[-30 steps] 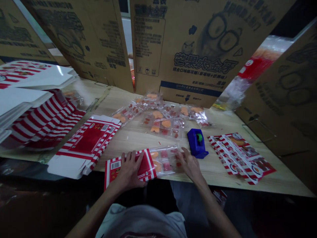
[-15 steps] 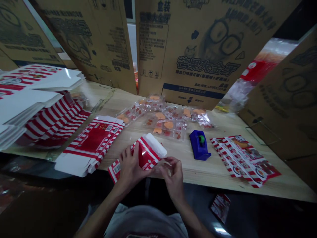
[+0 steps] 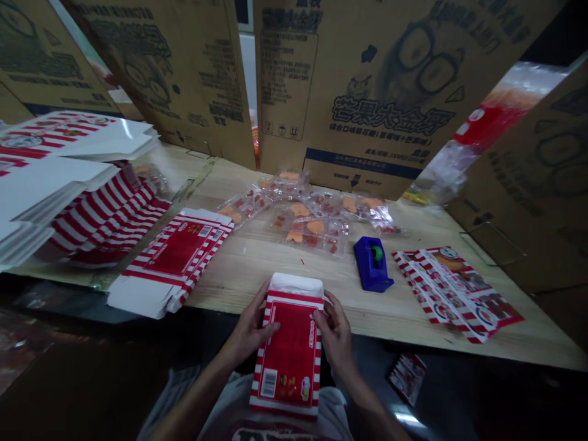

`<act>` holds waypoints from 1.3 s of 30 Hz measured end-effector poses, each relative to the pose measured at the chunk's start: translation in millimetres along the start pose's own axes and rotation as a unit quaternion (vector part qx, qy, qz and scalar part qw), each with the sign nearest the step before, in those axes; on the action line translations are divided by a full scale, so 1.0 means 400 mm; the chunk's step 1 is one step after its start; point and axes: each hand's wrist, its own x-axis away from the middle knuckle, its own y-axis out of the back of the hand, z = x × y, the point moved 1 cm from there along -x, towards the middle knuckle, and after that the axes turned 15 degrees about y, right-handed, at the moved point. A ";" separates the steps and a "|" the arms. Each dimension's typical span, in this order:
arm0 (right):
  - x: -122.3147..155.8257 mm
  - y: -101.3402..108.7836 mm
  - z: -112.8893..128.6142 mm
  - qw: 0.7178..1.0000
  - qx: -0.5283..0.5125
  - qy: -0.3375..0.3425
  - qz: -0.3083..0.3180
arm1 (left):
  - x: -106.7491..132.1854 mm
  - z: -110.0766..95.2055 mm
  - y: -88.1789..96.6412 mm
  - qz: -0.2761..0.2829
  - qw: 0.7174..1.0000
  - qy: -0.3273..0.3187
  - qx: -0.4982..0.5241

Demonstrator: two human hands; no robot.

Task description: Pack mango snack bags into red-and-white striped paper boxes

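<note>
I saw the striped box (image 3: pixel 287 349) held between both hands in front of the person's torso, its broad red face toward the head camera, its barcode at the near end. Its far end overlapped the table's near edge in my view; I could not tell whether the two touched. At that far end a white flap (image 3: pixel 298 282) stood out, with clear film (image 3: pixel 294 290) glinting at the mouth.

The left hand (image 3: pixel 254 331) was partly closed about the box's left side, thumb flat on the red face; I could not make out the fingers behind. The right hand (image 3: pixel 337 331) gripped the opposite side near the flap, thumb on the front and fingers bent along the edge.

Beyond the box, on the pale wooden table (image 3: pixel 257 263), I noted a blue tape dispenser (image 3: pixel 371 269) bearing a green core, to the right, and transparent sachets (image 3: pixel 316 228) with orange and red pieces, lying in an overlapping group farther back. Flat striped cartons (image 3: pixel 179 248) lay to the left, beside a larger stack of cartons (image 3: pixel 110 214). Printed sheets (image 3: pixel 454 291) overlapped at the right. Brown cardboard boxes (image 3: pixel 381 79) formed the rear boundary, and a printed packet (image 3: pixel 408 376) lay below the table's level.
</note>
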 end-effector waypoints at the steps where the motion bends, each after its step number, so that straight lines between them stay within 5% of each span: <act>1: 0.007 0.007 -0.008 1.000 0.007 0.002 0.010 | 0.002 0.005 0.001 0.020 1.000 0.006 0.023; 7: 0.018 0.035 -0.020 0.987 0.130 0.066 0.074 | 0.001 0.018 0.013 0.052 0.997 0.053 -0.001; 13: -0.015 0.020 0.015 0.966 0.168 0.152 0.125 | -0.016 -0.018 0.009 -0.098 0.980 -0.082 -0.151; 18: -0.018 -0.001 0.025 0.988 0.125 0.087 0.041 | -0.031 -0.011 0.010 -0.148 0.987 -0.054 -0.039; 21: -0.020 -0.011 0.044 0.983 0.124 0.100 0.095 | -0.029 -0.014 0.024 -0.137 0.989 -0.038 -0.028; 28: -0.038 -0.012 0.080 0.974 0.143 0.074 0.159 | -0.006 -0.054 0.057 -0.058 0.969 -0.069 -0.232; 33: -0.068 -0.017 0.105 0.947 0.217 0.076 0.224 | -0.006 -0.087 0.064 -0.059 0.971 -0.029 -0.229; 39: -0.119 -0.023 0.127 0.950 0.220 0.045 0.217 | -0.035 -0.131 0.065 -0.034 0.987 0.054 -0.145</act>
